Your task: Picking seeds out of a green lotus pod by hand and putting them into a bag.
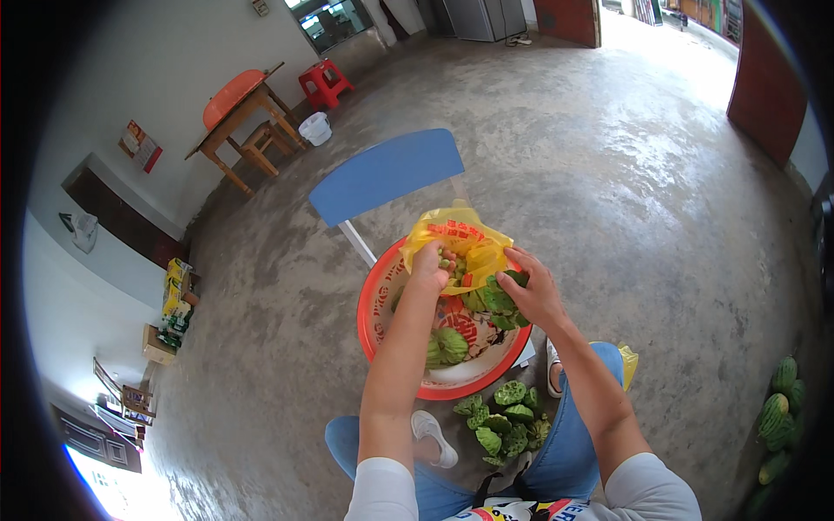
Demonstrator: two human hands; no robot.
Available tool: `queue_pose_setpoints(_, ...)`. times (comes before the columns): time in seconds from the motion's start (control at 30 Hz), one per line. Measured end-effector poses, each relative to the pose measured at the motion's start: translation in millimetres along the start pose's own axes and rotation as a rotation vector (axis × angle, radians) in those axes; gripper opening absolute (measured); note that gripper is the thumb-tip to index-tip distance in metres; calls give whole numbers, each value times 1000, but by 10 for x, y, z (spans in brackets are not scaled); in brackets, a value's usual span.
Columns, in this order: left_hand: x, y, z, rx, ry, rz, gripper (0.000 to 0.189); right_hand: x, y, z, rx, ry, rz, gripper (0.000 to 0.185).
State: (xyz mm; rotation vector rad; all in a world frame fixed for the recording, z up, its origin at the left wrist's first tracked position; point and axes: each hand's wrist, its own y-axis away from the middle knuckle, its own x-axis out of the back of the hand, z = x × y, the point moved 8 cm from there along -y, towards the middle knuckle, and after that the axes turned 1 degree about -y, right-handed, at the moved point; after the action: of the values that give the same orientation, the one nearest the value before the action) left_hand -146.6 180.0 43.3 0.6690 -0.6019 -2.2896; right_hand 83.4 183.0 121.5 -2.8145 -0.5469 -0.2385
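Note:
My left hand (pixel 431 266) is in the mouth of a yellow plastic bag (pixel 488 239) with red print, its fingers curled around some green lotus seeds (pixel 445 259). More seeds lie inside the bag. At the bag's right edge, my right hand (pixel 535 290) holds a torn green lotus seed pod (pixel 500 299); its fingertips touch the plastic. Both hands are over a red-rimmed basin (pixel 366 306) with a patterned inside. In the basin, beside my left forearm, sit whole lotus pods (pixel 451 345); the forearm hides part of them.
Several lotus pods (pixel 498 423) lie on the concrete floor between my feet. A blue-backed chair (pixel 391 176) stands just beyond the basin. Watermelons (pixel 775 417) rest on the floor at far right. A wooden table (pixel 241 111) and a red stool (pixel 324 83) stand by the wall.

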Motion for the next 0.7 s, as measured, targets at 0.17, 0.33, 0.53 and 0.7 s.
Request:
queue_pose_setpoints(0.17, -280, 334, 182, 9, -25, -299, 30, -48, 19, 37, 17, 46, 16, 48)
queue_pose_setpoints(0.33, 4, 797, 302, -273, -220, -340, 28, 12, 109, -230, 205, 13, 191, 29)
queue_pose_setpoints(0.53, 399, 1721, -246, -499, -514, -453, 16, -643, 397, -206, 69, -275, -203, 19)
queue_pose_setpoints(0.7, 943, 1782, -286, -541, -454, -235, 15, -1038, 503, -113, -209, -567, -427, 25)
